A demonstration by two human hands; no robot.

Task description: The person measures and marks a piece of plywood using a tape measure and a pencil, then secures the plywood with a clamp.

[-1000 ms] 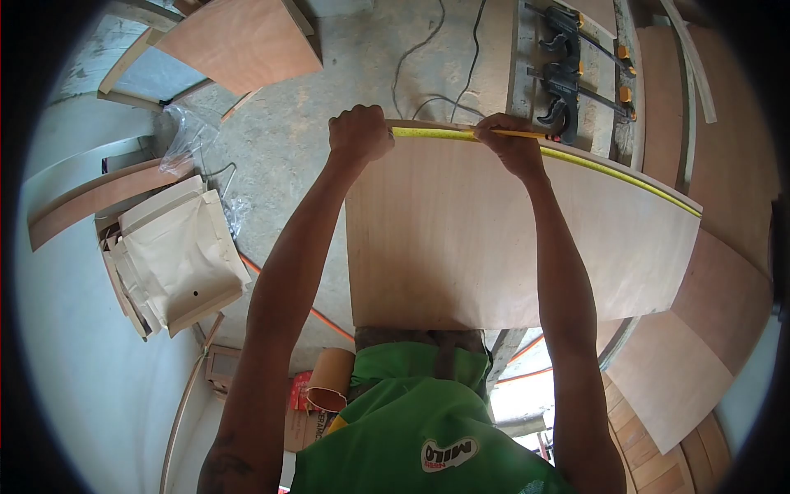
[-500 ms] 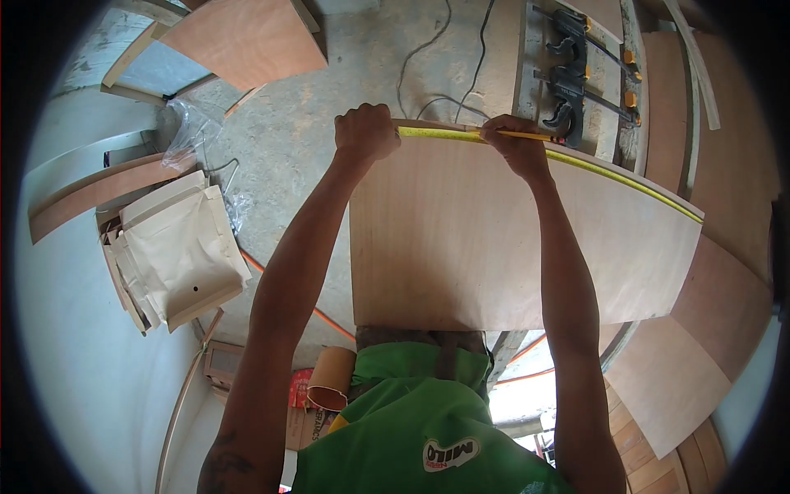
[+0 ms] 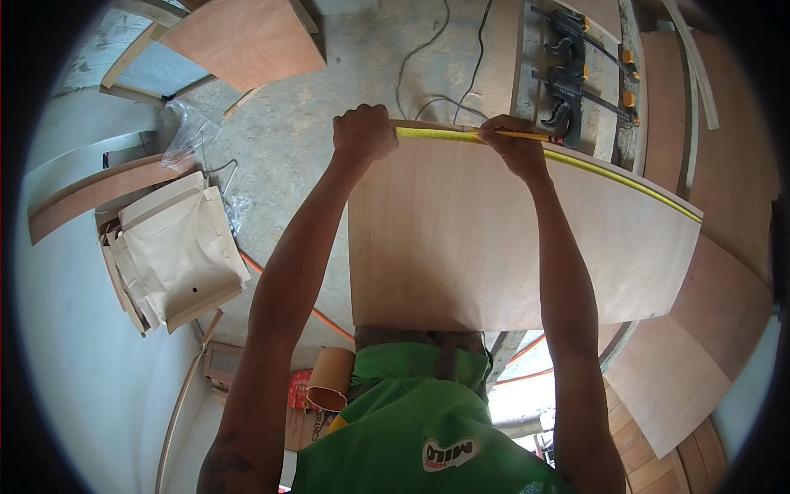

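A yellow measuring tape (image 3: 625, 183) runs along the far edge of a pale plywood panel (image 3: 444, 239), out to its right corner. At the panel's far left corner, my left hand (image 3: 364, 133) is closed around the tape's left end; whatever else sits in the fist is hidden. My right hand (image 3: 514, 150) is closed with a yellow pencil (image 3: 528, 135) in its fingers, the tip pointing left over the tape. That hand rests at the panel's far edge, touching the tape.
Two black bar clamps (image 3: 566, 90) lie beyond the panel at the right. Dark cables (image 3: 480, 49) cross the concrete floor. Plywood sheets (image 3: 671, 379) stand at the right, and a stack of pale boards (image 3: 177, 251) is at the left. A brown tube (image 3: 331, 379) is near my waist.
Almost nothing differs. Both hands, the tape and the pencil keep their places on the panel, with only a very slight leftward shift of the view.
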